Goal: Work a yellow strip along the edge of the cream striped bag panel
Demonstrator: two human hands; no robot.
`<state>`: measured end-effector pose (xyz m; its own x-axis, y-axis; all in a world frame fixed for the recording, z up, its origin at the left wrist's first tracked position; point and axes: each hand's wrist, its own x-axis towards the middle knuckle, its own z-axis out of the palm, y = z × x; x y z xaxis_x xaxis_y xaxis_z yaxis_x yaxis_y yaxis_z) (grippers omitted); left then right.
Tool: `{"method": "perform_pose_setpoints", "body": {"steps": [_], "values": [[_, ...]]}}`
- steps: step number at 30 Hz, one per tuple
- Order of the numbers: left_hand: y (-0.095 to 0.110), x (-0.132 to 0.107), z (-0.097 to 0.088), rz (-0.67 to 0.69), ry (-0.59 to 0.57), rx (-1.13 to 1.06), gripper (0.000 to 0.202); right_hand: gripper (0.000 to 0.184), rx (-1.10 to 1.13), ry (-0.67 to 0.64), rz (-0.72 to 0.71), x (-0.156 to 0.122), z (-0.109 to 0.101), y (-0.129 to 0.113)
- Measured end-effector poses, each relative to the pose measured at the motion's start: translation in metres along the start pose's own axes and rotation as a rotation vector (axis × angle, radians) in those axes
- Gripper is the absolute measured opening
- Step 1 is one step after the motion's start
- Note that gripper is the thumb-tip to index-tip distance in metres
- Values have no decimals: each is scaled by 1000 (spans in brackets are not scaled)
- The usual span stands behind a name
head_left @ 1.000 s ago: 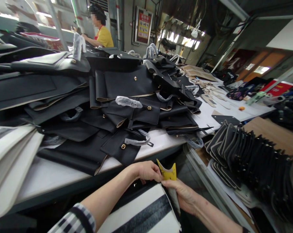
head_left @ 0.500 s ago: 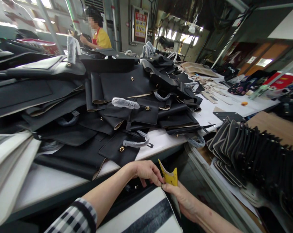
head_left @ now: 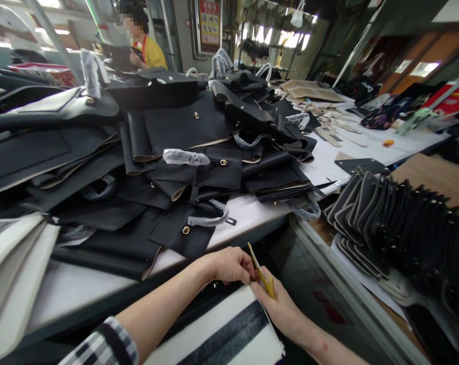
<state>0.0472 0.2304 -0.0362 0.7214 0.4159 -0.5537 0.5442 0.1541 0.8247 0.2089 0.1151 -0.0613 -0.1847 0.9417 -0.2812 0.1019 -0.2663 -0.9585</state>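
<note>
A small yellow strip (head_left: 265, 278) is pinched between both sets of fingers, left hand (head_left: 229, 265) and right hand (head_left: 278, 306), just above the striped white panel (head_left: 229, 334) below the tabletop (head_left: 80, 284). Probably best peeled slowly, kept taut.

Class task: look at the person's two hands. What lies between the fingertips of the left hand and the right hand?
In the head view, a small yellow piece sits pinched between left hand and right hand.

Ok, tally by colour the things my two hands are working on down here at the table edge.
Yellow: 1, the yellow card piece, pinched between left hand and right hand.
White with a black stripe: 1, the striped panel just below them.
Total: 2.
</note>
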Motion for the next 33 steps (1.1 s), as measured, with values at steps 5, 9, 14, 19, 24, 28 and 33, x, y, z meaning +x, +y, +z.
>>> {"method": "perform_pose_setpoints", "body": {"steps": [5,9,14,19,24,28,33], "values": [[1,-10,6,20,-6,-10,34,21,21,6,-11,-13,0,1],[0,-14,4,-1,-33,-19,37,25,-3,22,6,-17,0,6],[0,-11,0,-21,-44,2,38,22,-36,41,-42,-13,0,8],[4,-6,3,-60,-2,70,32,20,-54,52,-22,-13,-1,10],[7,-3,11,7,118,177,27,18,-32,75,-7,-10,0,14],[8,-7,13,19,157,195,28,18,-22,70,-22,-8,-1,14],[1,-14,13,52,153,164,25,33,64,103,57,-19,-4,14]]}}
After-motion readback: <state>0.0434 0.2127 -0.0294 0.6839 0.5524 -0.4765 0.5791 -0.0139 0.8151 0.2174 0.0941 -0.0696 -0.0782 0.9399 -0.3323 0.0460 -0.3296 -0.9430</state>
